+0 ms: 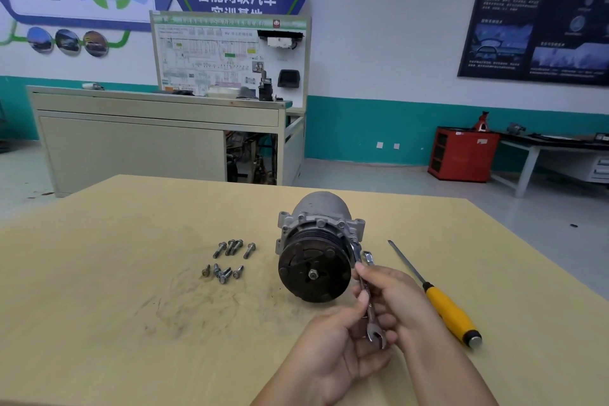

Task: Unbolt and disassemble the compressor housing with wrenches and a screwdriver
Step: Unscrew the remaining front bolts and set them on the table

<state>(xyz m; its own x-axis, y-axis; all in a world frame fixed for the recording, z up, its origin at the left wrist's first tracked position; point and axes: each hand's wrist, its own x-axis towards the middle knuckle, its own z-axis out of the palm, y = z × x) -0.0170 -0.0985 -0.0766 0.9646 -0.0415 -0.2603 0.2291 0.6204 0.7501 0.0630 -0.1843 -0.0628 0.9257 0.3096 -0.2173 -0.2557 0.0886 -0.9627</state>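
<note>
Workshop classroom, tan bench top [115, 273], scuffed and grease-marked.

Item: the compressor [321, 224] lies on its side near the middle of the bench. Its black pulley [314, 270] faces the person and the grey cast housing points away. Assessment: heavy, rigid metal with a rounded body, liable to roll. The pulley face looks grimy and may spin, so the sounder hold is the housing body or its mounting ears.

Hands: both sit just in front and to the right of the pulley. The right hand [395, 297] grips the shank of a slim wrench [369, 306]. The left hand [333, 349] pinches the same shank lower down, thumb on top. The upper wrench end stands beside the housing flange; whether it is seated on a bolt head cannot be told. A second wrench head [368, 256] shows just beside the first.

Surroundings: loose bolts [227, 260] lie in two clusters left of the compressor, apart from it. A yellow-handled screwdriver [441, 300] lies to the right, untouched. Beyond stand a beige cabinet [148, 142] and a wiring board [227, 56].
</note>
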